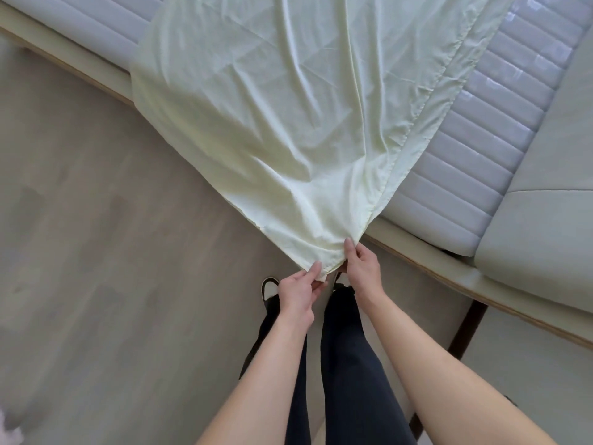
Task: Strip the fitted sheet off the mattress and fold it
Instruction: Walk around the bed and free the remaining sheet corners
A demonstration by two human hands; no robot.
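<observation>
Low in the middle of the frame, the left hand (296,289) pinches the bottom corner of the fitted sheet (256,107) between thumb and curled fingers, and the right hand (361,268), just beside it, pinches the neighbouring hem a little higher, fingertips curled into the cloth. The two grips sit close together, probably so that two corners or edges of the sheet can be matched for a fold. From the hands the pale yellow sheet fans up and outward, its lower part hanging clear over the floor (80,236) and its wider upper part draped across the mattress (481,130), which lies bare and ribbed at centre right and upper left; the stripping therefore looks done and the folding begun. A doubled hem runs diagonally along the sheet's right side. Counted: two hands, one sheet, one mattress, one pale cushion (545,226) at the right edge, and two shoes below the hands.
</observation>
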